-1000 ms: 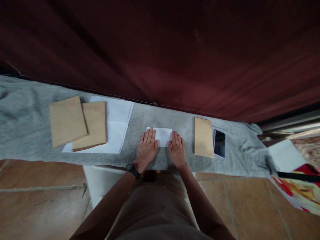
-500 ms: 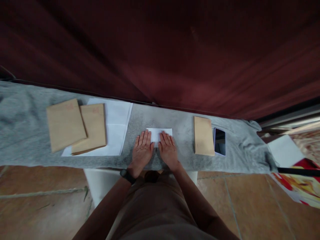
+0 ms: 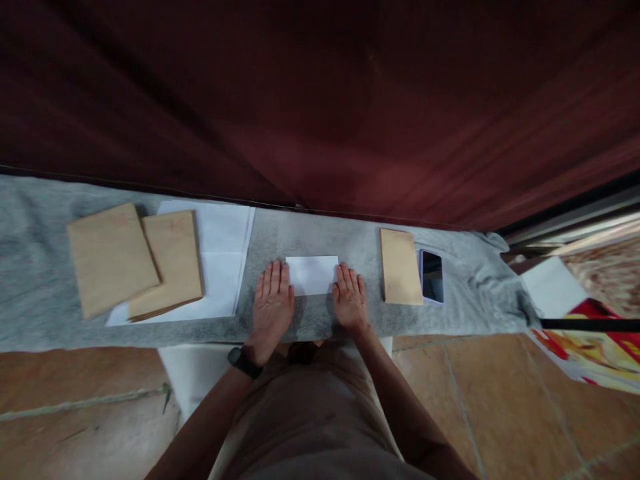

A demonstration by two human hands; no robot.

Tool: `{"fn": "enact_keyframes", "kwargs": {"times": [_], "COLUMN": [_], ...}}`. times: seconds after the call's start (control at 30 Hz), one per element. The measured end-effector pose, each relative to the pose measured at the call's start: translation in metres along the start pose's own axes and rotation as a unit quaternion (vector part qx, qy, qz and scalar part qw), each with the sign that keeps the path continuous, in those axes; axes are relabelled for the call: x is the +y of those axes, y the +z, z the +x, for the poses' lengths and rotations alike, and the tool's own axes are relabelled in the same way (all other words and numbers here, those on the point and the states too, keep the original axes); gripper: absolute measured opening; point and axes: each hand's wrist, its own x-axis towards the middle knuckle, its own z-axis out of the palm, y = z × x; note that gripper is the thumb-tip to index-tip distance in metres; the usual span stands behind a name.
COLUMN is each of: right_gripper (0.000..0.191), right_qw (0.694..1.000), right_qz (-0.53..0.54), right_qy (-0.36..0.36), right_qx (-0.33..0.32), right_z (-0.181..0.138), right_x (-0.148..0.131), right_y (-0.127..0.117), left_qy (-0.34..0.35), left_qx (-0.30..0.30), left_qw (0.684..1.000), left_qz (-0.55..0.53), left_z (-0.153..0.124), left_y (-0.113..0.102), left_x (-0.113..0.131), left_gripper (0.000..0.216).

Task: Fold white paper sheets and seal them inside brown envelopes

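Observation:
A small folded white paper (image 3: 312, 274) lies flat on the grey cloth (image 3: 45, 313) that covers a narrow table in front of me. My left hand (image 3: 271, 308) rests flat and open at the paper's left edge, fingers together and stretched forward. My right hand (image 3: 350, 304) lies flat and open at the paper's right edge. Neither hand holds anything. A dark watch sits on my left wrist.
Two brown envelopes (image 3: 111, 257) (image 3: 170, 263) lie on white sheets (image 3: 220, 260) at the left. Another brown envelope (image 3: 400, 275) and a dark phone (image 3: 432, 276) lie at the right. A dark red curtain (image 3: 320, 100) hangs behind the table. Tiled floor lies below.
Both hands slid together over the paper's middle, then apart to its left and right edges. The view shifted slightly.

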Motion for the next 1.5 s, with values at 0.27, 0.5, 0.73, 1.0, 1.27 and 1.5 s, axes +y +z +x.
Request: {"fn": "enact_keyframes", "kwargs": {"times": [0.27, 0.5, 0.73, 1.0, 1.27, 1.5], "right_gripper": [0.054, 0.054, 0.05, 0.051, 0.054, 0.052], "right_qw": [1.0, 1.0, 0.988, 0.995, 0.999, 1.0], "right_qz": [0.0, 0.028, 0.064, 0.032, 0.018, 0.001], "right_qy": [-0.005, -0.007, -0.124, -0.082, -0.043, -0.004], "right_qx": [-0.008, 0.011, -0.06, -0.042, -0.014, -0.011], "right_z": [0.001, 0.003, 0.017, 0.029, 0.02, 0.009], "right_x": [-0.001, -0.011, -0.048, -0.034, -0.008, 0.005], "right_y": [-0.004, -0.011, -0.009, -0.002, -0.003, -0.007], "left_qy": [0.149, 0.139, 0.165, 0.153, 0.116, 0.049], "left_qx": [-0.089, -0.079, -0.102, -0.093, -0.081, -0.058], "left_qw": [0.985, 0.987, 0.981, 0.984, 0.99, 0.995], "left_qz": [-0.026, -0.012, 0.003, -0.014, -0.012, -0.063], "left_z": [-0.014, -0.025, -0.024, -0.028, -0.043, -0.042], "left_y": [0.009, 0.002, -0.001, -0.008, -0.007, -0.006], "left_x": [0.042, 0.022, 0.019, 0.013, -0.001, -0.009], "left_gripper": [0.058, 0.063, 0.053, 0.05, 0.054, 0.054]}}
